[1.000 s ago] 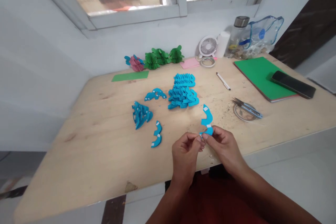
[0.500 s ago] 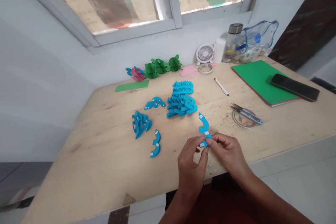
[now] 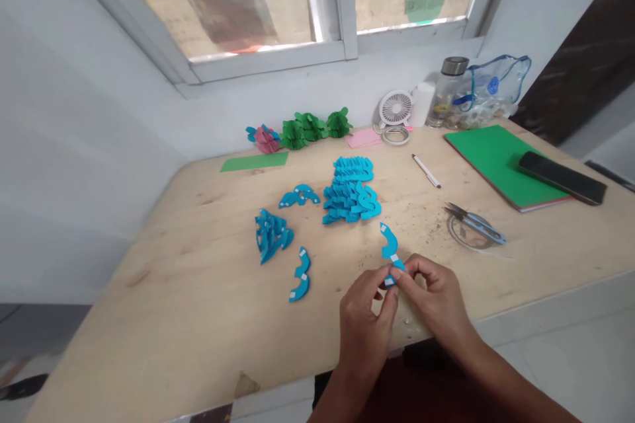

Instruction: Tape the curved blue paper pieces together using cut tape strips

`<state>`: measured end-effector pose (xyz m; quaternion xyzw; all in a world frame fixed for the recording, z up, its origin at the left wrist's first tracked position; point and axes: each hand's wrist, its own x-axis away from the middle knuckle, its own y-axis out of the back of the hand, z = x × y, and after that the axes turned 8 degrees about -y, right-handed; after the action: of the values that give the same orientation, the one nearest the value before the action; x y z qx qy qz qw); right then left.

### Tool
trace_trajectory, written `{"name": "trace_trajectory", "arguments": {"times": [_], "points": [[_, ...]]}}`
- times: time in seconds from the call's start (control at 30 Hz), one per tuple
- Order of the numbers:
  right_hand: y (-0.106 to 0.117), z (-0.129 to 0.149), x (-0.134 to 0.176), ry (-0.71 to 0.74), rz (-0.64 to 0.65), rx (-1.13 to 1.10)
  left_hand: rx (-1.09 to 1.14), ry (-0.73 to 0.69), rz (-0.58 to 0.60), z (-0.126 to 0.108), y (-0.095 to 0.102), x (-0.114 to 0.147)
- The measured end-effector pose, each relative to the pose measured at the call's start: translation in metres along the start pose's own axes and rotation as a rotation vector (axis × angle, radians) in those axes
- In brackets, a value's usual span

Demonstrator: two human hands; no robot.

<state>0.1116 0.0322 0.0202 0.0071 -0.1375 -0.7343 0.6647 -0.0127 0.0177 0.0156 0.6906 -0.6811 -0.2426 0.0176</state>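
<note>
Between my hands is a wavy blue paper strip [image 3: 389,242] with small white patches on it. My left hand [image 3: 368,307] pinches its near end between thumb and finger. My right hand [image 3: 432,287] is closed on the same end, its thumb pressed on the paper next to the left fingertips. The far end of the strip points away from me. A similar blue paper piece [image 3: 302,275] with white patches lies to the left. Beyond it are a folded blue cluster [image 3: 272,236] and another patched piece [image 3: 299,195]. A larger stack of blue paper cutouts [image 3: 350,198] sits behind the strip.
Thread snips [image 3: 476,222] lie on the right over a clear ring, near a white pen [image 3: 426,170]. Further right a phone [image 3: 560,177] rests on a green notebook [image 3: 501,165]. Along the wall stand green paper shapes [image 3: 311,127], a small fan [image 3: 395,108] and a bottle [image 3: 449,92].
The whole view has shifted slightly, so things appear a little to the right and mostly lower. Both hands keep hold of the strip's near end, with little change in their grip.
</note>
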Motion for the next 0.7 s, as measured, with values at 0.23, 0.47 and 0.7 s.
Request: {"name": "trace_trajectory", "arguments": {"times": [0.23, 0.47, 0.7], "points": [[-0.002, 0.009, -0.003, -0.110, 0.108, -0.146, 0.023, 0.002, 0.020, 0.008, 0.012, 0.003], [0.001, 0.004, -0.010, -0.283, 0.207, -0.485, 0.110, 0.019, 0.132, 0.005, 0.018, 0.007], [0.008, 0.006, -0.010, -0.340, 0.261, -0.620, 0.514, 0.237, 0.171, 0.006, 0.012, 0.009]]}}
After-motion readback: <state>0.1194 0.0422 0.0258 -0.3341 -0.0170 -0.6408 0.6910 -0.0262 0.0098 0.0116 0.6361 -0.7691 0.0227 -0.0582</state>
